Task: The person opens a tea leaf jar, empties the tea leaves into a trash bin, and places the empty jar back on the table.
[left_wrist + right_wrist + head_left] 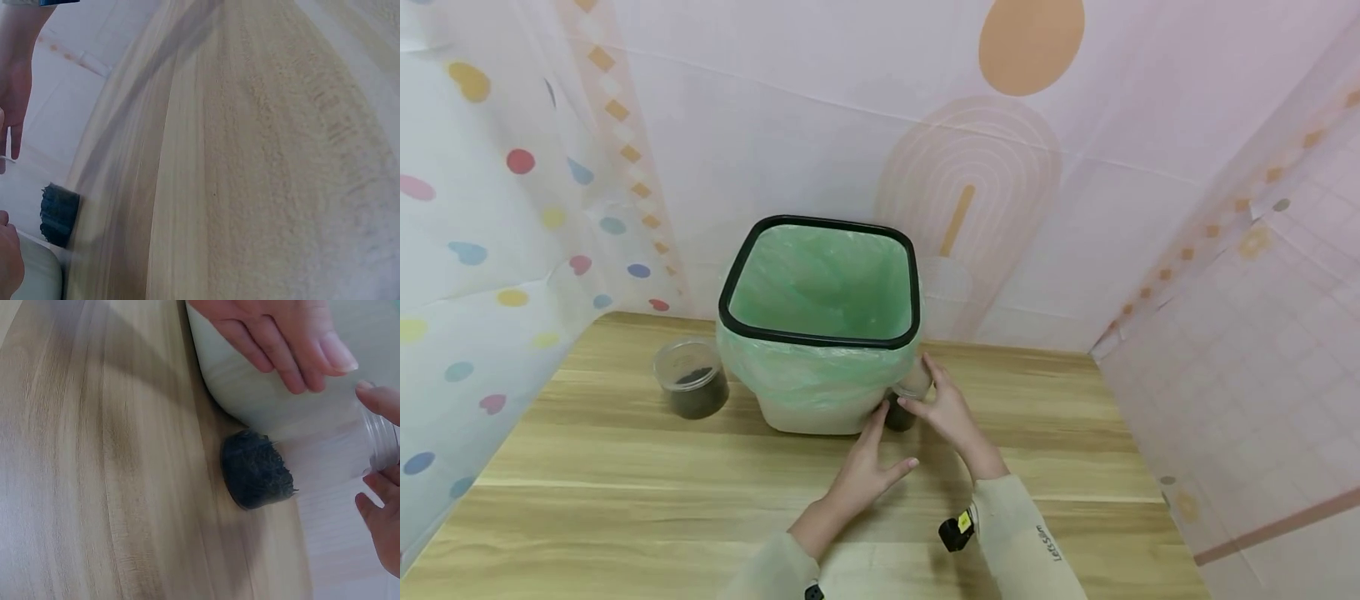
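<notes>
Beside the right side of a white bin [812, 417] stands a tall clear jar [331, 450], with dark shredded material [255, 472] in its bottom. My right hand [953, 415] grips it near the ridged neck, thumb on one side and fingers on the other. My left hand [863, 471] is held low in front of the bin, its fingers straight and their tips close to the jar's base. Nothing is in the left palm. A green bag [820, 375] lines the bin, folded over the outside under a black rim ring [820, 340].
Left of the bin, a round clear tub [691, 383] with dark contents sits on the wood-grain table [625, 500]. Patterned cloth [775, 125] hangs behind and at both sides of the table.
</notes>
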A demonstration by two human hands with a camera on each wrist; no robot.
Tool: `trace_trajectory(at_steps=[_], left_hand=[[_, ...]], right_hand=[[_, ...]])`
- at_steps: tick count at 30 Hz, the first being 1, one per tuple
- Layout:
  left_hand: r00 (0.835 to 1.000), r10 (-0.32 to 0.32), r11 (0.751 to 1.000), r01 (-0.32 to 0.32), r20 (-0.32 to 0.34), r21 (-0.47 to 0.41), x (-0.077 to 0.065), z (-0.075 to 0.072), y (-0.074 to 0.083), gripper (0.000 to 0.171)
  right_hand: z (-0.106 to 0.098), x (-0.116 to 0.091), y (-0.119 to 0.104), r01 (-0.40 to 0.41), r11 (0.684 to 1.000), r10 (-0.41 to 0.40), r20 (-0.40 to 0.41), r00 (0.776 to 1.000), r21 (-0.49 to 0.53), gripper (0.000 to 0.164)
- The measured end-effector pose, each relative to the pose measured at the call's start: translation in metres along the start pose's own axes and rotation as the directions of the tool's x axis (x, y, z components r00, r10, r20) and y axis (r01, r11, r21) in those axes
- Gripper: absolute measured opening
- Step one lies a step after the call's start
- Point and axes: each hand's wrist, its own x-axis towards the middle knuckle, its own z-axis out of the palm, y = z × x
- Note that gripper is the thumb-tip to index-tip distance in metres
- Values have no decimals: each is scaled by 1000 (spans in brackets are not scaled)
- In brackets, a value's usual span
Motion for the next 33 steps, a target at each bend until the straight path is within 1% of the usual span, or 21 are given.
trace_trajectory(at_steps=[5,11,14,18,21,24,27,33], left_hand=[[1000,-13,1000,13,2,-4,-1,3,2,94],[1000,-12,1000,12,21,-11,-3,9,3,98],[1000,-15,1000,15,4,-2,-4,12,3,96],[999,1,1000,-1,-46,9,-5,15,2,90],[997,13,1000,-13,-76,3,-6,15,1,85],[996,24,1000,-25,-90,-6,-5,14,-1,83],[996,29,999,-30,-86,-11,-5,13,-3,83],[997,18,999,-20,-71,-37,-4,9,-2,83]], right_hand=[[2,-2,1,13,998,-11,-36,999,59,82],[2,-9,4,37,992,-30,-54,998,120,79],[3,-14,6,47,991,-40,-55,998,126,78],[3,-24,7,47,989,-39,-60,997,141,78],[4,-30,7,44,986,-35,-58,998,158,78],[5,-36,7,35,985,-27,-51,998,171,79],[6,-40,6,43,983,-33,-54,998,180,78],[5,-49,2,62,979,-47,-79,996,193,75]])
